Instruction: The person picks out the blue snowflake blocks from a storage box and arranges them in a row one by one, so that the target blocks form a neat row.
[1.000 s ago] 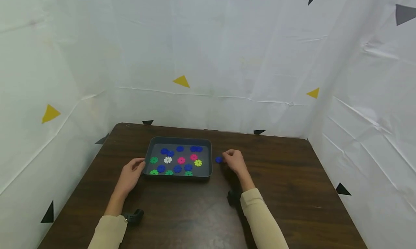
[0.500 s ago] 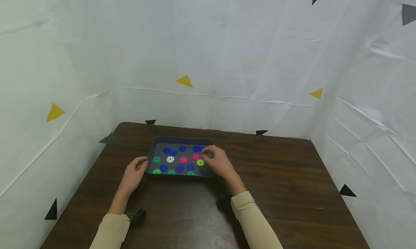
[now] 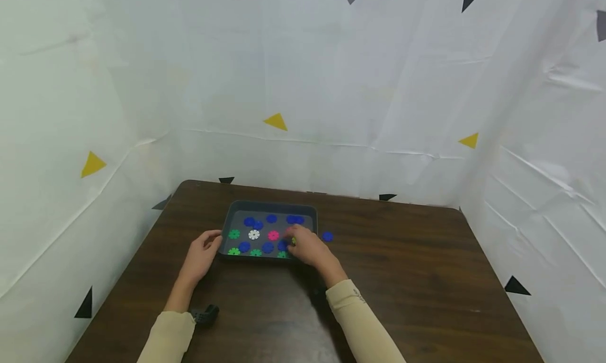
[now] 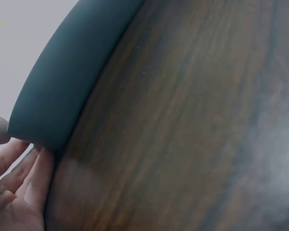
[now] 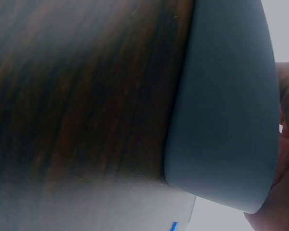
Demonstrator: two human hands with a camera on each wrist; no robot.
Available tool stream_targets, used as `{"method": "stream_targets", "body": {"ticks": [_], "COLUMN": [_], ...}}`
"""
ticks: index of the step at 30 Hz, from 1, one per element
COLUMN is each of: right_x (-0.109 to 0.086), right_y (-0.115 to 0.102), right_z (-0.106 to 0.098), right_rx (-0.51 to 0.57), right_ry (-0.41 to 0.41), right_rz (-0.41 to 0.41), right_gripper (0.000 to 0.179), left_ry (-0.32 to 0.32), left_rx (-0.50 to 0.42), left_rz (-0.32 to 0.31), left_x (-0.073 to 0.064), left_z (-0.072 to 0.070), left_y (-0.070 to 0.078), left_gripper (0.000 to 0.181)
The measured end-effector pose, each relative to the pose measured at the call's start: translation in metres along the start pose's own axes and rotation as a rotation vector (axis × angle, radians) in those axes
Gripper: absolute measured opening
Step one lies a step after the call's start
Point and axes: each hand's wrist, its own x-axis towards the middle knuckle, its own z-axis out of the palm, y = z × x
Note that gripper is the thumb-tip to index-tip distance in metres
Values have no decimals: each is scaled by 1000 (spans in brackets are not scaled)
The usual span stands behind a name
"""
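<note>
A dark grey baking tray [image 3: 310, 211] lies on the wooden table, holding several flat notched plastic discs in blue, green, pink, white and yellow. My left hand [image 3: 201, 258] grips the tray's near left corner; in the left wrist view the thumb is at the rim and the fingers are against the outer wall [image 4: 62, 77]. My right hand [image 3: 310, 250] reaches over the tray's right side, thumb and forefinger apart, with the yellow disc [image 3: 294, 241] partly visible between them. Near the fingertips are a pink disc [image 3: 273, 235] and a blue disc [image 3: 282, 245]. The tray wall [image 5: 224, 110] hides most of this hand in the right wrist view.
One blue disc [image 3: 327, 237] lies on the table [image 3: 402, 263] just right of the tray. White sheeting [image 3: 322, 89] with yellow and dark triangles stands around the table's back and sides.
My right hand has moved left from beside the loose blue disc to over the tray, leaving that disc on the table. The left hand stays at the tray corner.
</note>
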Motion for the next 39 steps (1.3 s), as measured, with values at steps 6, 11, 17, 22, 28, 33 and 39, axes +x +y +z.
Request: {"method": "stream_targets", "body": {"ticks": [6, 11, 17, 22, 28, 33, 39], "right_x": [0, 1, 2, 2, -1, -5, -11], "right_y": [-1, -3, -4, -3, -2, -1, 2], "right_z": [3, 3, 3, 1, -3, -7, -11], "right_rx": [-29, -40, -42, -5, 14, 28, 65], "right_ry": [-9, -1, -8, -12, 2, 34, 64], "right_rz": [39, 56, 70, 67, 15, -35, -44], "right_gripper": [29, 29, 28, 22, 14, 5, 5], "left_ry": [23, 28, 32, 38, 41, 34, 37], "left_rx": [11, 17, 22, 16, 21, 10, 19], "left_rz": [-14, -20, -27, -24, -2, -2, -4], "left_x": [0, 2, 2, 1, 1, 1, 1], "left_z": [1, 1, 2, 1, 2, 2, 3], "left_y": [1, 1, 1, 2, 4, 4, 4], "left_gripper": [49, 49, 50, 50, 49, 49, 50]}}
